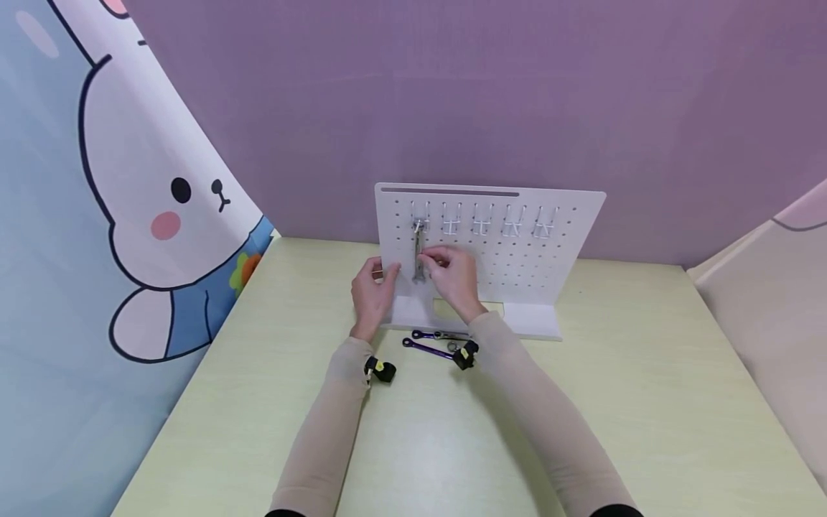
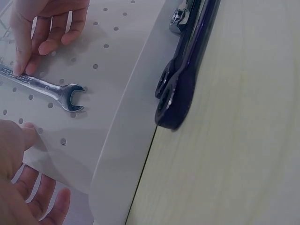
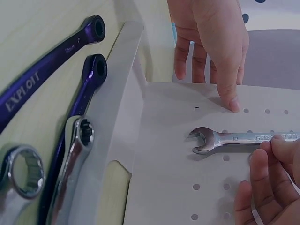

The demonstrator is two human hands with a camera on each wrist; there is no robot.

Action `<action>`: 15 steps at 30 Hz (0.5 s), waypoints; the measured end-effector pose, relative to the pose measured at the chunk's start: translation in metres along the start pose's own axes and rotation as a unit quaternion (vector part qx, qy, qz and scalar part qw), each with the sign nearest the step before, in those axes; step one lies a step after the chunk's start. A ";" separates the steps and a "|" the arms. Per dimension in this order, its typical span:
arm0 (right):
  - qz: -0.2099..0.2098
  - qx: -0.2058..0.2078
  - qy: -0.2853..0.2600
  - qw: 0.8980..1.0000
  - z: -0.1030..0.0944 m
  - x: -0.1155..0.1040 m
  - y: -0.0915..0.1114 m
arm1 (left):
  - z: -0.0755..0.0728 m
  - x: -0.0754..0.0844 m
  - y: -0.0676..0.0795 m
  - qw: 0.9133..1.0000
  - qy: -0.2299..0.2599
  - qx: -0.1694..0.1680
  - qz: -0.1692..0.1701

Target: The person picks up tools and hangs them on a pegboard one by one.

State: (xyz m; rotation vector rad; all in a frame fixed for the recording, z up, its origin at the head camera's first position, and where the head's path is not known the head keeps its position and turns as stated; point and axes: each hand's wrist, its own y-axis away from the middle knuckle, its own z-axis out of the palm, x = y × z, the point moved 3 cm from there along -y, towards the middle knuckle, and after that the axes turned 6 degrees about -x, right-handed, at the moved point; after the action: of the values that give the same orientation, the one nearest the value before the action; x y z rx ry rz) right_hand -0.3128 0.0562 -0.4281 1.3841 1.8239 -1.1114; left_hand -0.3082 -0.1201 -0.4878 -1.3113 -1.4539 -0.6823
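A white pegboard (image 1: 530, 269) stands upright on its base. My left hand (image 1: 373, 296) holds its left edge, thumb pressed on the front face and the other fingers behind. At the leftmost hook hangs a silver combination wrench (image 3: 232, 138), its open end pointing down along the board. My right hand (image 1: 456, 280) pinches the wrench shaft between thumb and fingertips. In the head view the wrench's upper end overlaps the hook.
More wire hooks (image 1: 481, 222) line the upper board to the right. Before the base lie a purple wrench marked EXPLOIT (image 3: 23, 91), a second purple wrench (image 3: 89, 82), a silver ratchet-ended wrench (image 3: 70, 171) and a silver ring-ended wrench (image 3: 14, 192). A purple wall rises behind.
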 end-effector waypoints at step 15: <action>0.009 -0.010 -0.038 0.999 -0.002 0.007 0.006 | 0.000 0.001 -0.001 1.000 -0.002 -0.002 0.002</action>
State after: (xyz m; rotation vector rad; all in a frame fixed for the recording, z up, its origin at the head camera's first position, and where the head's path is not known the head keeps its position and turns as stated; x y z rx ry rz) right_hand -0.3094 0.0619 -0.4345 1.3259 1.7610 -1.1200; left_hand -0.3087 -0.1204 -0.4871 -1.3188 -1.4545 -0.6801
